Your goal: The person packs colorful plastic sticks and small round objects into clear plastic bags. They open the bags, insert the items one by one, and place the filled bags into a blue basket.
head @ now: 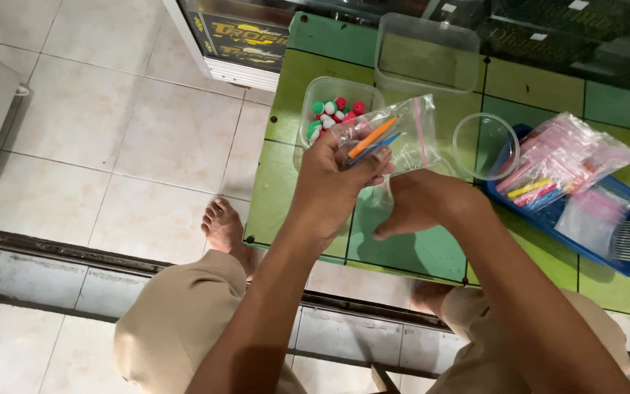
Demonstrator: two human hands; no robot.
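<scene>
My left hand (333, 175) holds up a small clear zip bag (395, 135) with an orange stick and a blue stick inside. The bag hangs over the green low table (286, 182). Just behind it stands a clear tub (315, 98) of red, green and white beads. My right hand (421, 201) is lower, fingers curled down onto the table below the bag; whether it holds anything is hidden.
A blue basket (625, 255) at right holds several filled zip bags with coloured sticks. An empty round clear cup (484, 146) stands beside it, and an empty clear box (424, 55) at the back. My bare foot (224, 226) rests on the tiled floor at left.
</scene>
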